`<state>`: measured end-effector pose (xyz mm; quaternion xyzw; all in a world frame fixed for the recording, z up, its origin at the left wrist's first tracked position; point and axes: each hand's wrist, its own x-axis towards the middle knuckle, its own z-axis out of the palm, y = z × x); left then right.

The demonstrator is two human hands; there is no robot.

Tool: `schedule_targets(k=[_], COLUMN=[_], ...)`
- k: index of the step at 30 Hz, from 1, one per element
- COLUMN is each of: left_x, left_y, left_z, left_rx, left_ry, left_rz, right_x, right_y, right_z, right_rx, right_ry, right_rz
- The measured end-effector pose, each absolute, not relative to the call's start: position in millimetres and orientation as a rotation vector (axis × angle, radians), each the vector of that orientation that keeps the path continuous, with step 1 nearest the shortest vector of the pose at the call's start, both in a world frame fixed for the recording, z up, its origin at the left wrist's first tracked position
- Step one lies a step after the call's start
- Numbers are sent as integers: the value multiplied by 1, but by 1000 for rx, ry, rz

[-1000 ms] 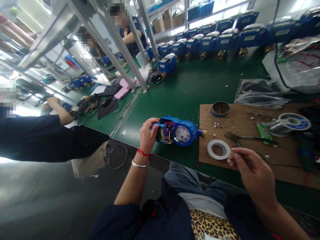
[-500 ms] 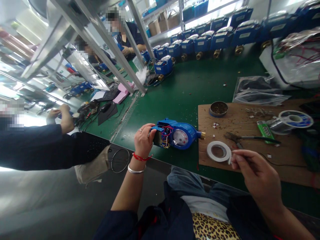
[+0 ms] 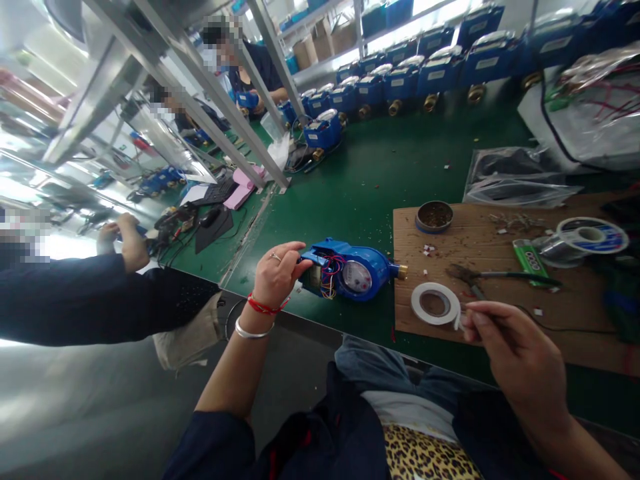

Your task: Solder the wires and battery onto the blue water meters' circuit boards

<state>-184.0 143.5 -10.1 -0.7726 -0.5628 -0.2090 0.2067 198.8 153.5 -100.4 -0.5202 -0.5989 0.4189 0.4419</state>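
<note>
1. Right hand (image 3: 523, 350): fingertips pinched together on the loose tail of the white tape roll (image 3: 416, 305), which lies flat on the cardboard (image 3: 407, 233).
2. Left hand (image 3: 275, 277): thumb and fingers nipping the end of the blue meter (image 3: 356, 275), wires showing, on the green tabletop (image 3: 375, 160) left of the cardboard.
3. Way back: a row of blue meters (image 3: 400, 83).

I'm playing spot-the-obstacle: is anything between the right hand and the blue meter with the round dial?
Yes. A flat white ring-shaped tape roll lies on the brown cardboard sheet, between the right hand and the blue meter. It looks low, so the hand could probably pass over it.
</note>
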Motion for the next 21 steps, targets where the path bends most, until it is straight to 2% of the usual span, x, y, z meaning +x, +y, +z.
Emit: schedule_targets(k=[5, 9, 21], left_x=[-193, -187, -170], left_y=[124, 114, 88], left_z=[-40, -57, -82], left_rx=[-2014, -1909, -1995], left_ry=[-1558, -1763, -1888], left_rz=[-795, -891, -1159], right_x=[199, 198, 197], right_y=[154, 155, 154], right_z=[-97, -97, -96], right_rx=[-1295, -1275, -1282], right_ry=[-1520, -1528, -1512], right_rz=[1033, 1050, 1072])
